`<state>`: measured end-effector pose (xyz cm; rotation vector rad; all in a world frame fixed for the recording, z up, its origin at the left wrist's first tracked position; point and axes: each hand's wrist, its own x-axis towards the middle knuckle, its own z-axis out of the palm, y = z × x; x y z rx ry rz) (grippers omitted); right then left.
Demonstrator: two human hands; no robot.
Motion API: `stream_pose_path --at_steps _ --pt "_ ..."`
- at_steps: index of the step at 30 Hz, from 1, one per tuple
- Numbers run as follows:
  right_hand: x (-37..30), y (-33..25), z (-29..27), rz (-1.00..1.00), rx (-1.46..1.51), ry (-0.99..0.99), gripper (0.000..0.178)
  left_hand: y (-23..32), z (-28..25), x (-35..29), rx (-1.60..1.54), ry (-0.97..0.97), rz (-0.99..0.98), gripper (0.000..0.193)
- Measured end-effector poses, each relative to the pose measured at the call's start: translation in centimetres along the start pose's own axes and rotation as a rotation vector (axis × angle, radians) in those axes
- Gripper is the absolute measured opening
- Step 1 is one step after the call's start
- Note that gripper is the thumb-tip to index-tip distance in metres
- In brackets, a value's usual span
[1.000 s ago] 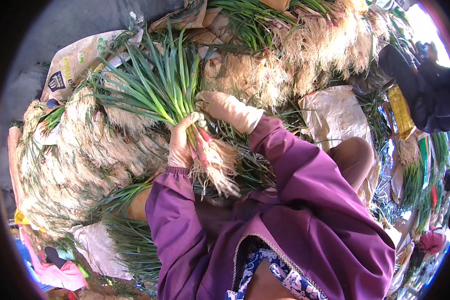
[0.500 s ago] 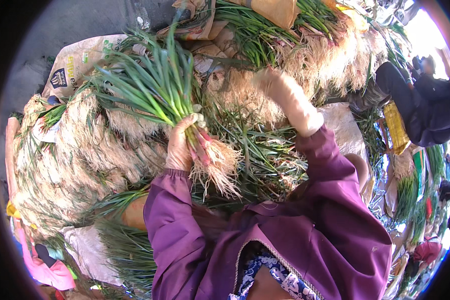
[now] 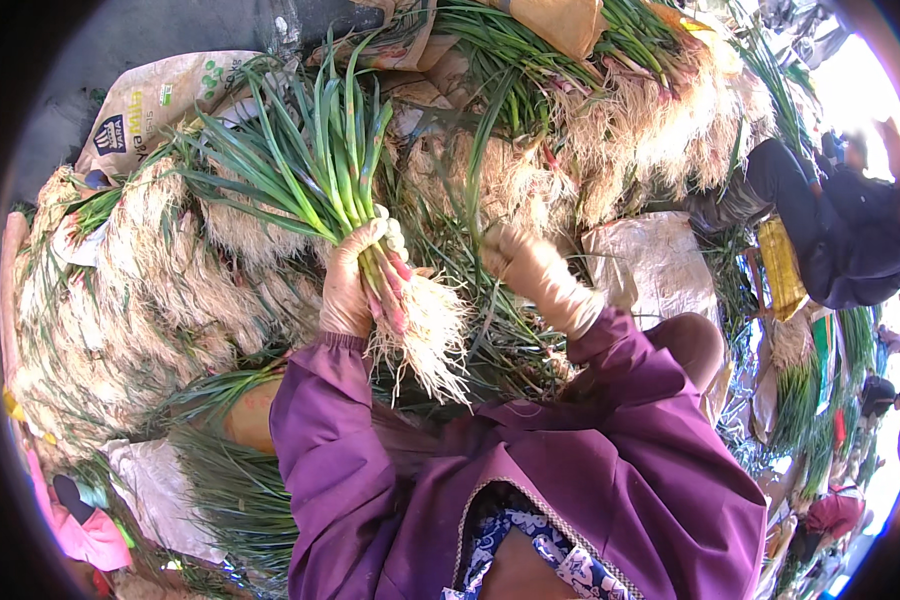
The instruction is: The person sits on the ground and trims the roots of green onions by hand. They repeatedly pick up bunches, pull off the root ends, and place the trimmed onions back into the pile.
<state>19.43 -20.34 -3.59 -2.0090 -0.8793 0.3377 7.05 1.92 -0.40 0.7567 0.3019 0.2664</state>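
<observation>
My left hand (image 3: 352, 262), in a pale glove, is closed around a bunch of green onions (image 3: 340, 190). Their long leaves fan up and away to the far left. Below the fist hang the reddish stem bases and a thick tuft of pale roots (image 3: 422, 325). To the right, my right hand (image 3: 520, 262), also gloved and blurred by motion, is curled shut. A thin strand of green onion leaf (image 3: 478, 165) rises from its fingers. Loose green leaves and trimmings (image 3: 495, 320) lie beneath both hands.
A large heap of onions with roots outward (image 3: 120, 310) lies left; more bundles (image 3: 650, 120) lie at the far right. A printed sack (image 3: 160, 105) is behind the heap. Pale sacking (image 3: 655, 265) lies right of my hand. A person in dark clothes (image 3: 850, 220) is at the right edge.
My right hand has swung back toward me and to the left, nearer the bunch, with a green leaf now at its fingers. My left hand keeps its hold, shifted slightly left.
</observation>
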Motion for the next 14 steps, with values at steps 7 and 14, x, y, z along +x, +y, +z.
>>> stream_pose_path --at_steps 7,14 --pt "-0.2 -0.5 -0.1 -0.324 -0.505 -0.505 0.024 0.5 0.4 -0.4 -0.069 -0.061 0.05 0.026" --pt "16.9 -3.7 -7.9 0.535 -0.662 -0.096 0.046 -2.7 -0.6 1.5 0.005 0.143 -0.063 0.033"
